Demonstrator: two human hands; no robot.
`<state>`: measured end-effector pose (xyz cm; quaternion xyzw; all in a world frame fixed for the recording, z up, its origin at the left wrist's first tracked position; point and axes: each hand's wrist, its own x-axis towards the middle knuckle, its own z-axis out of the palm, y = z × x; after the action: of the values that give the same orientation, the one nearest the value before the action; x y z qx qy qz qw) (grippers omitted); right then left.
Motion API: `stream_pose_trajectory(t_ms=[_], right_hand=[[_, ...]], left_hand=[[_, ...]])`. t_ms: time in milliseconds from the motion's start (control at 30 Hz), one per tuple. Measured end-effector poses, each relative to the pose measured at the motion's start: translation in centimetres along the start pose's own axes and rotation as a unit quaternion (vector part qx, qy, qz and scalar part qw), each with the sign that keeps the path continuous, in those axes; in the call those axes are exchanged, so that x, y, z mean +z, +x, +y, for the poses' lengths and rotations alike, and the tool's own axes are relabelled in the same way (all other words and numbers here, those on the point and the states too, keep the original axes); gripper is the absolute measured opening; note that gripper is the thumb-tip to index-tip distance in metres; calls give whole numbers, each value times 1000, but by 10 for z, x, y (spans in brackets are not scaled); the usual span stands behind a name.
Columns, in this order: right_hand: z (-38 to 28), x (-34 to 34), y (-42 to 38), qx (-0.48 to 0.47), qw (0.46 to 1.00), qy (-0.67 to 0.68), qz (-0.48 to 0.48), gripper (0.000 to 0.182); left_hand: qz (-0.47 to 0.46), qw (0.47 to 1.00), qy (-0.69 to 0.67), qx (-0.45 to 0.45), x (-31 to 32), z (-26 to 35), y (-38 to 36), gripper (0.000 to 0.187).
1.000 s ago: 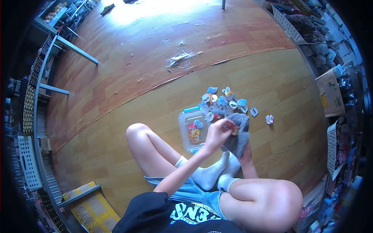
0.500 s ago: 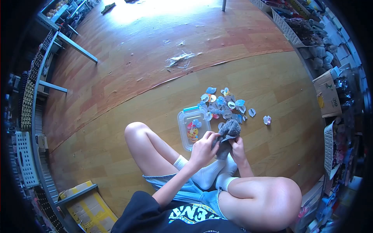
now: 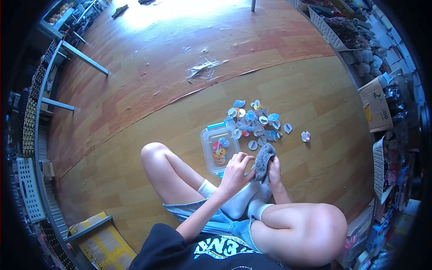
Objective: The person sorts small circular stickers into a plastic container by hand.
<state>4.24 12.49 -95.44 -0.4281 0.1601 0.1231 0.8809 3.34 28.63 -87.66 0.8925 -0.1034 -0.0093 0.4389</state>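
Grey fuzzy item [image 3: 263, 161], gripped by R hand [image 3: 274, 170], L hand [image 3: 236, 173] at edge, finger grip unclear, clear box [image 3: 205, 150] nr.

One left hand [image 3: 236, 173], one right hand [image 3: 274, 173]. One grey fuzzy piece [image 3: 263, 161], one clear container [image 3: 205, 150], one pale pink piece [image 3: 306, 136] well apart from the pile [image 3: 258, 121]. Two white socks [image 3: 236, 205]. One taped cardboard box [image 3: 101, 243] at lower left. In the pile, too overlapped to count.

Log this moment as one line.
left hand: at grey fuzzy item | right hand: holding grey fuzzy item | clear box: colourful pieces inside | floor: scattered pieces
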Motion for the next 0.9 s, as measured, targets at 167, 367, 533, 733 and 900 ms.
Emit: stream_pose_trajectory(t_ms=[167,367,533,733,900], right_hand=[[-10,20,-6,74,996,-32,-46,33],[-11,21,-4,53,993,-91,-48,25],[-13,21,-3,20,988,-149,-33,18],[-10,17,-1,-4,992,-123,-28,15],[-18,25,-4,-4,987,-153,-58,16]], left_hand=[[22,999,-5,-23,-2,-2,3,32],[93,995,-39,-7,-8,0,10,20],[86,996,-32,-14,-3,-4,11,18],[84,994,-61,-22,4,-1,10,15],[47,995,-77,-35,4,4,11,14]])
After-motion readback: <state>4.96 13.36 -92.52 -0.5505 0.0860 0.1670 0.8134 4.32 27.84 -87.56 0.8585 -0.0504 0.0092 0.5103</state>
